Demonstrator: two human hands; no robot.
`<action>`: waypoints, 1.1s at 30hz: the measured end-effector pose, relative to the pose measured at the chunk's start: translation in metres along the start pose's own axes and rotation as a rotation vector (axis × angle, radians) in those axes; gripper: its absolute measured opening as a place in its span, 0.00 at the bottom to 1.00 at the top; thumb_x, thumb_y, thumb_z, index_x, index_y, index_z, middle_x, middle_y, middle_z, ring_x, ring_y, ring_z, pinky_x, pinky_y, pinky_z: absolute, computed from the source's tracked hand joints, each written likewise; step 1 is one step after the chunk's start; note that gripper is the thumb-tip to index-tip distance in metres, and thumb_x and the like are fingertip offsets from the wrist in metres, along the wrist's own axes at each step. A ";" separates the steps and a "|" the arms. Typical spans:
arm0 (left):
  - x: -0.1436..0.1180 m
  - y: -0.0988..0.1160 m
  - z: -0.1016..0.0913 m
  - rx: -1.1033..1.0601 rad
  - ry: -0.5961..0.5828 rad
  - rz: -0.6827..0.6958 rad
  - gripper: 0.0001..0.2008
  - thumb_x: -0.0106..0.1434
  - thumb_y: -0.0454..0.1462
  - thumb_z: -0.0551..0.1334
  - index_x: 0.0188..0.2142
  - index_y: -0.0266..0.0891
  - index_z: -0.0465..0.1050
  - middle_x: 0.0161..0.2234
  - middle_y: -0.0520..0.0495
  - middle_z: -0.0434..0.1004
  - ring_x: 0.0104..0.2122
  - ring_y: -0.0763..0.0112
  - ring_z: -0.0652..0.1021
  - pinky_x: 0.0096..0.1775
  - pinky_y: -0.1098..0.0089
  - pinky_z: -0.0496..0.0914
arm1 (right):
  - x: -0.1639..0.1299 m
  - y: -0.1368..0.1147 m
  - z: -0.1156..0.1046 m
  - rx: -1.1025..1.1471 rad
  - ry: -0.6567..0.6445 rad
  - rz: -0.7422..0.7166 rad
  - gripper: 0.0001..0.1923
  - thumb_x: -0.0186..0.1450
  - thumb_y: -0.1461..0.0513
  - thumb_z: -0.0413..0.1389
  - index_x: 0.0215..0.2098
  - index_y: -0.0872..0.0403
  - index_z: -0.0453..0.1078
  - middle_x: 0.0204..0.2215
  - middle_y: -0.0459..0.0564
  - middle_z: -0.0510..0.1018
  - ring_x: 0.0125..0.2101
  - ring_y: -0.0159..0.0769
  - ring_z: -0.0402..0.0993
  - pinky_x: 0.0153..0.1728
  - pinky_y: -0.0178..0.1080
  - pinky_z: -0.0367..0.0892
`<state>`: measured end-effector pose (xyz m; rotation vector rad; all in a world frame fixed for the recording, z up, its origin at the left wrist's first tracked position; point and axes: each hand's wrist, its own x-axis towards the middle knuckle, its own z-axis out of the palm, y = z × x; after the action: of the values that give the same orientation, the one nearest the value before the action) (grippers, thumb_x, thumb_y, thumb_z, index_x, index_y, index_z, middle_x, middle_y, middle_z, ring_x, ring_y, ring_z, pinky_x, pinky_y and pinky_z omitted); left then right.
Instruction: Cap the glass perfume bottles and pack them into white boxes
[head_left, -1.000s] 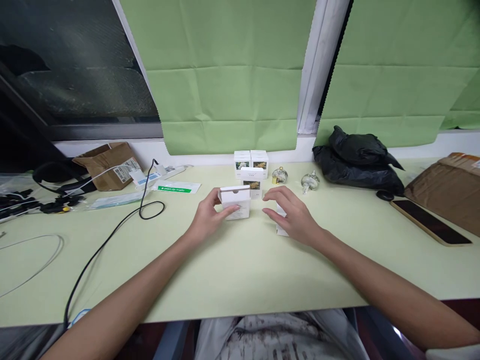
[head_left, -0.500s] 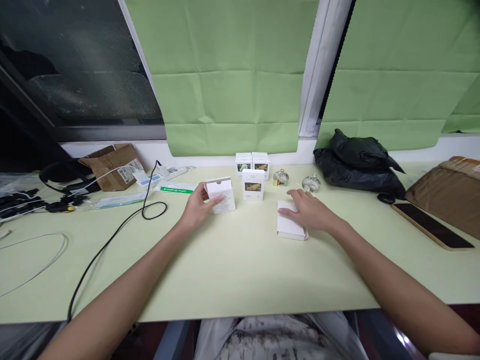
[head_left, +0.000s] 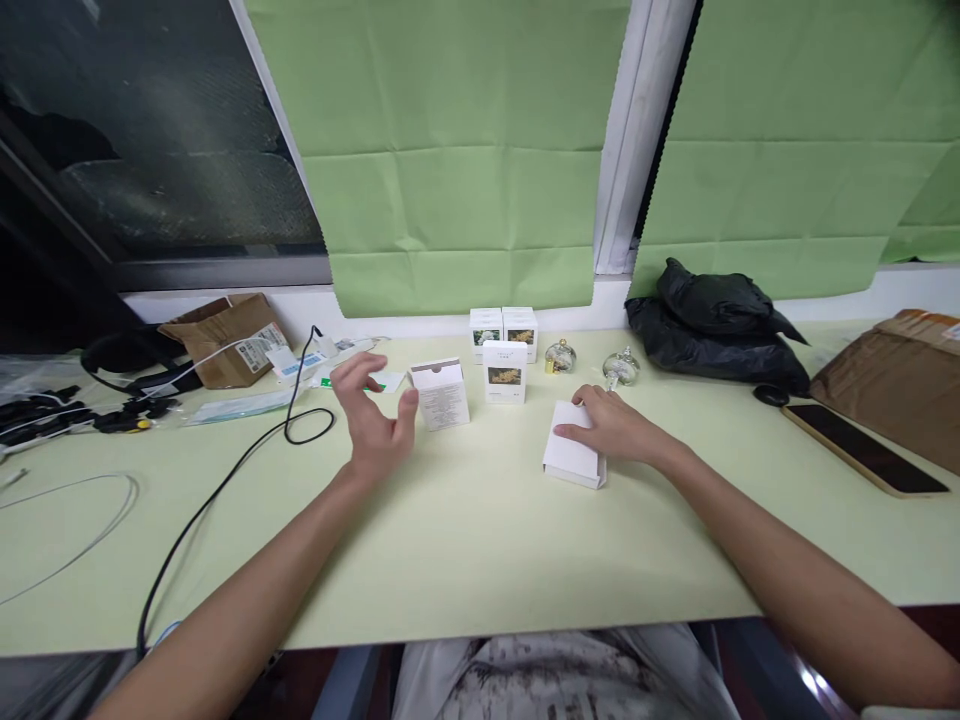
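Note:
My left hand is raised over the table with thumb and fingers apart, holding nothing. Just right of it stands a white box with printed text, upright and apart from the hand. My right hand grips a plain white box lying on the table, thumb on top and fingers at its far right side. Between the hands, farther back, a white box with a flower picture stands upright. Behind the right hand are two round glass bottles, one with a gold cap and one clear.
Several small picture boxes stand by the wall. Black plastic bags, a phone and a brown parcel lie at right. At left are an open cardboard box and a black cable across the table.
My left hand has let go of the printed white box and moved left, leaving it standing. My right hand has shifted the plain white box slightly left and turned it a little.

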<state>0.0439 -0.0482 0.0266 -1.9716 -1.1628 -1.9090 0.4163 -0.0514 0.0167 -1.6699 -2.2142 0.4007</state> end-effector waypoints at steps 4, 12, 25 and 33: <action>-0.020 0.041 0.004 -0.112 -0.552 0.010 0.13 0.70 0.46 0.63 0.48 0.44 0.70 0.42 0.43 0.75 0.40 0.60 0.76 0.40 0.60 0.72 | 0.004 -0.005 0.006 0.074 0.035 -0.003 0.22 0.68 0.44 0.57 0.49 0.51 0.67 0.50 0.56 0.77 0.48 0.50 0.74 0.44 0.45 0.66; -0.045 0.085 0.038 -0.214 -0.995 -0.417 0.33 0.66 0.54 0.66 0.66 0.48 0.61 0.55 0.40 0.74 0.38 0.61 0.77 0.37 0.61 0.70 | 0.003 -0.022 0.016 0.448 0.071 0.000 0.16 0.69 0.47 0.56 0.43 0.49 0.64 0.37 0.45 0.76 0.33 0.39 0.71 0.32 0.39 0.64; -0.044 0.091 0.048 -0.450 -1.025 -0.492 0.42 0.64 0.46 0.71 0.72 0.53 0.54 0.51 0.43 0.75 0.41 0.61 0.78 0.42 0.62 0.73 | 0.001 -0.043 0.015 1.014 0.234 0.089 0.22 0.60 0.44 0.66 0.38 0.50 0.67 0.35 0.46 0.78 0.33 0.39 0.74 0.33 0.39 0.66; -0.046 0.069 0.054 -0.752 -0.880 -0.703 0.37 0.67 0.45 0.69 0.70 0.50 0.55 0.57 0.40 0.72 0.37 0.67 0.79 0.39 0.63 0.78 | -0.001 -0.044 0.010 1.399 0.119 0.129 0.17 0.64 0.48 0.66 0.45 0.49 0.76 0.43 0.47 0.80 0.46 0.40 0.75 0.40 0.37 0.72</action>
<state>0.1338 -0.0822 0.0030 -3.4028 -1.6533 -1.9680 0.3740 -0.0642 0.0264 -0.9335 -1.0896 1.3926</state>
